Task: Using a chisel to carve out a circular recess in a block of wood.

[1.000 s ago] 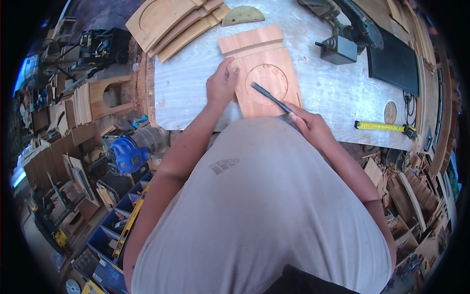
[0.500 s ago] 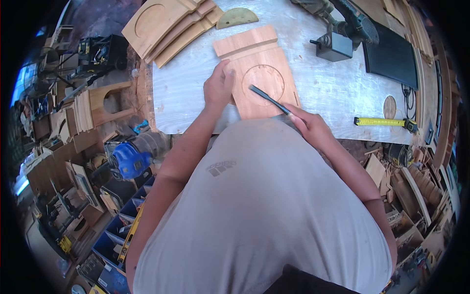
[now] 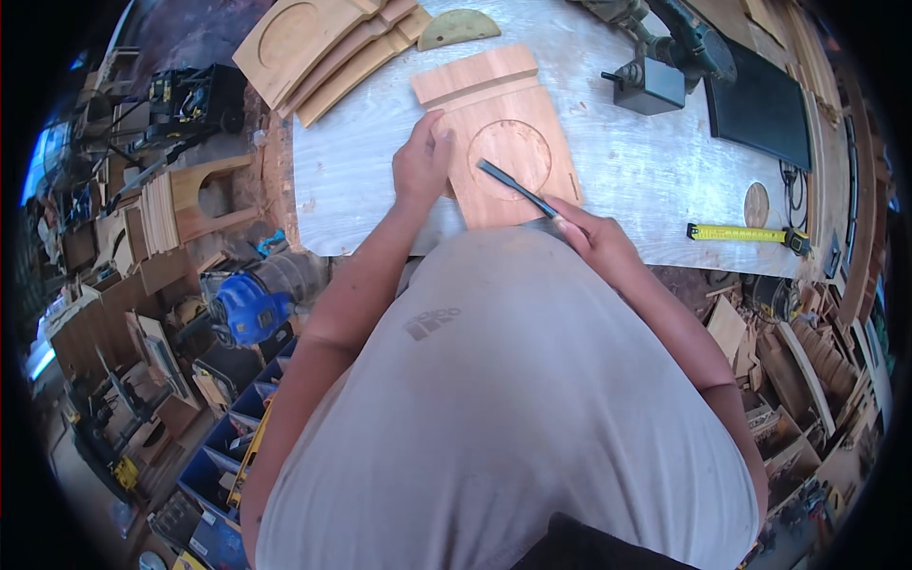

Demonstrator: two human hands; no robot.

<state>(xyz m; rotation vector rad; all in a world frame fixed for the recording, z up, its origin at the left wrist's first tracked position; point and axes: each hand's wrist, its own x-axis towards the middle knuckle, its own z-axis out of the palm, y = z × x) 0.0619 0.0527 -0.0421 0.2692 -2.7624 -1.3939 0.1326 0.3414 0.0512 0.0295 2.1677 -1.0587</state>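
In front of me on the pale workbench [image 3: 636, 161] lies a wooden board [image 3: 522, 207] with a round recess and a groove across its far part. My left hand [image 3: 421, 163] grips the board's left edge, thumb on top; its other fingers are partly hidden. My right hand [image 3: 600, 239] is closed round the handle of a chisel [image 3: 513, 184]. The chisel's flat blade points to the far left and lies over the left part of the round recess. Whether the blade touches the wood I cannot tell.
Stacked shaped boards [image 3: 328, 47] and a half-round wooden piece [image 3: 460, 29] sit at the back. A dark power tool [image 3: 650, 87] and a black flat panel [image 3: 757, 109] stand at the right, with a yellow tape measure [image 3: 736, 233] nearer. A blue machine [image 3: 252, 309] is at the left.
The chisel's tip has shifted slightly to the left within the round recess, my right hand still round its handle. My left hand keeps its hold on the board.
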